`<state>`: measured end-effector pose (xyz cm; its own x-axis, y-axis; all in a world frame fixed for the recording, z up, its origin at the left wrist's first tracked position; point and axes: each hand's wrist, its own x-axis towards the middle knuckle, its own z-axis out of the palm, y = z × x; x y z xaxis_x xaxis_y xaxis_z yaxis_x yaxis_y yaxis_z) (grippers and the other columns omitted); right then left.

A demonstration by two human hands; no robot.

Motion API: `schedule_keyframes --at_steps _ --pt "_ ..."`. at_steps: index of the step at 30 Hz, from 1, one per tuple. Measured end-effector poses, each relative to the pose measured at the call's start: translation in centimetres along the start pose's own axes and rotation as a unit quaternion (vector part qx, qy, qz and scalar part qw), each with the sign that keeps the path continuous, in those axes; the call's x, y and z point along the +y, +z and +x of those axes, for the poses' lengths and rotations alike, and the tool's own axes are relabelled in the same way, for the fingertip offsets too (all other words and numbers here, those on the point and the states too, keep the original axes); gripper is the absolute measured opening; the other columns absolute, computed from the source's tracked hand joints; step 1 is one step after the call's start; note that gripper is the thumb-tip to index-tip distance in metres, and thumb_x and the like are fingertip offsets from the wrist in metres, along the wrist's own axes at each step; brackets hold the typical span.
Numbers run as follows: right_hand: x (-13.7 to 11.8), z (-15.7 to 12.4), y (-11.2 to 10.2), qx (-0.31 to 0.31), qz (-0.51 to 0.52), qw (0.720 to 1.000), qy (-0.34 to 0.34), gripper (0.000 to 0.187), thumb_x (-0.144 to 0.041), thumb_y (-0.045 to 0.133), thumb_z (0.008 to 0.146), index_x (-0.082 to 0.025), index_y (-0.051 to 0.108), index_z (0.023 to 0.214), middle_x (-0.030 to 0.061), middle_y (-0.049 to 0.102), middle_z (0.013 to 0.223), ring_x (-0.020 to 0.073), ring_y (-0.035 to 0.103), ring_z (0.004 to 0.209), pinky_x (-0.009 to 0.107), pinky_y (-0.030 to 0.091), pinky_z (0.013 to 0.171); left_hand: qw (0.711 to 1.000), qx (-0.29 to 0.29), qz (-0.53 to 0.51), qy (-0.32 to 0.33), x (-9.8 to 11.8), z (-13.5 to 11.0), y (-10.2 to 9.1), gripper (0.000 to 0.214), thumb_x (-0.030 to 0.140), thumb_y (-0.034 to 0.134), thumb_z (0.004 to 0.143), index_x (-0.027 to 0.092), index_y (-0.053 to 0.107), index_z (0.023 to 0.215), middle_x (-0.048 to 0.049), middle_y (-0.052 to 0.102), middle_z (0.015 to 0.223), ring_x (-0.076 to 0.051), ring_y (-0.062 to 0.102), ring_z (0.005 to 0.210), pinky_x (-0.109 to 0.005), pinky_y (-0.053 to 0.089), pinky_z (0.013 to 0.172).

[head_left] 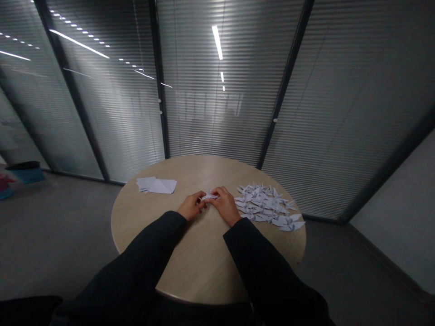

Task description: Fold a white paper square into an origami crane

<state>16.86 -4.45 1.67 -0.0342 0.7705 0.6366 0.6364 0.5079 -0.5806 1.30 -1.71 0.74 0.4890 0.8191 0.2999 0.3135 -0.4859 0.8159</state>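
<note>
Left hand (190, 206) and right hand (226, 206): both narrow, fingers drawn in, holding a small folded paper (209, 196) between them. Its exact form is too small to tell. The paper sits above the middle of a round pale wooden table (200, 267), fingers of both hands close around it. Both forearms are in black sleeves.

Left to right: a blue bin (27, 174) stands on the grey floor (57, 226), well apart from the table. On the tabletop, a loose stack of white paper squares (156, 184) lies left of the hands, not touching them. Right of the right hand, just beside it, lies a spread of many overlapping white paper cranes (265, 206). Behind the table runs a glass wall with blinds (217, 90).
</note>
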Motion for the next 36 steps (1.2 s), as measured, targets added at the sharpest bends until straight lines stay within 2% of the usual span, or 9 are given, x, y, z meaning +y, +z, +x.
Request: schedule_keyframes --at_steps 6,15,33,36 --pt "0.2 0.0 -0.1 -0.015 0.005 1.0 0.001 0.007 -0.019 0.064 0.075 -0.017 0.059 0.08 0.0028 0.057 0.083 0.0154 0.056 0.078 0.028 0.045 0.073 1.0 0.003 0.012 0.005 -0.3 0.0 -0.1 0.027 0.037 0.057 0.075 0.015 0.055 0.091 -0.0041 0.065 0.072 -0.013 0.058 0.056 -0.023 0.045 0.051" --pt "0.0 -0.1 0.0 -0.02 0.021 1.0 -0.01 0.01 -0.025 0.055 0.084 -0.017 0.06 0.08 0.0032 0.059 0.083 0.0138 0.057 0.076 0.027 0.045 0.073 1.0 0.012 0.022 -0.005 -0.4 0.1 -0.5 0.032 0.045 0.053 0.079 0.015 0.058 0.088 -0.0041 0.065 0.065 -0.015 0.059 0.055 -0.024 0.045 0.054" --pt "-0.1 -0.2 0.2 -0.079 0.026 0.997 -0.002 0.005 -0.019 0.055 0.082 -0.017 0.06 0.081 0.0017 0.057 0.084 0.0117 0.056 0.076 0.024 0.046 0.07 0.996 0.032 0.077 -0.01 -0.3 0.0 -1.0 0.026 0.041 0.053 0.079 0.016 0.061 0.081 -0.0029 0.065 0.059 -0.015 0.06 0.052 -0.024 0.043 0.057" --pt "-0.1 -0.2 0.3 -0.085 0.02 0.996 -0.006 0.005 -0.017 0.055 0.081 -0.017 0.059 0.08 0.0016 0.057 0.083 0.012 0.056 0.076 0.025 0.046 0.07 0.995 0.022 0.092 -0.016 -0.1 -0.1 -1.0 0.026 0.04 0.053 0.078 0.016 0.061 0.081 -0.0034 0.065 0.059 -0.016 0.06 0.054 -0.024 0.042 0.057"
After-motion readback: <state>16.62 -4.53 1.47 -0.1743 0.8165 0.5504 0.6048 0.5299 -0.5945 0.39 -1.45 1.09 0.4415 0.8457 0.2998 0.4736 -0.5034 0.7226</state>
